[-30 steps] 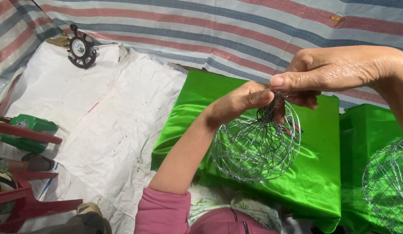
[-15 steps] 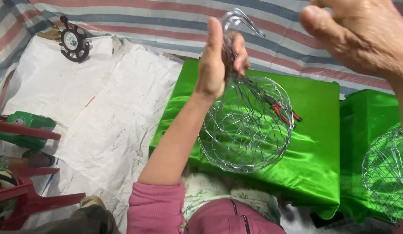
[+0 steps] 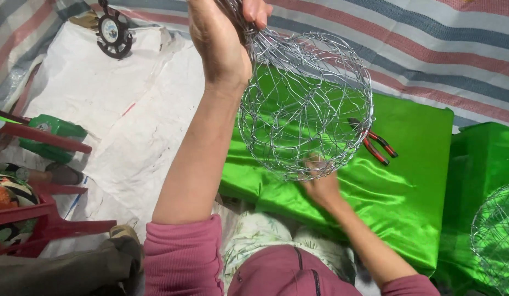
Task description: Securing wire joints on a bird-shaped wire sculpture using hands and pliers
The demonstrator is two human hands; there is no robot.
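Silver wire mesh ball (image 3: pixel 305 104), hollow and round, hangs from the left hand (image 3: pixel 219 41), which is clenched on its gathered wire neck. Right hand (image 3: pixel 319 183) cups the underside, fingers touching the mesh; grip unclear. Judged light, springy, easily dented; the twisted neck is the firmest hold. Red-handled pliers (image 3: pixel 375 143) lie on shiny green satin cloth (image 3: pixel 408 192). White sacking (image 3: pixel 128 126) covers a striped tarpaulin (image 3: pixel 430 49).

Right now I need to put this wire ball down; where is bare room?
The white sheet, between the black wheel and green cloth, lies bare. The cloth's near right part is free too. It is crowded around the pliers, under the wire ball, and by the red chair.
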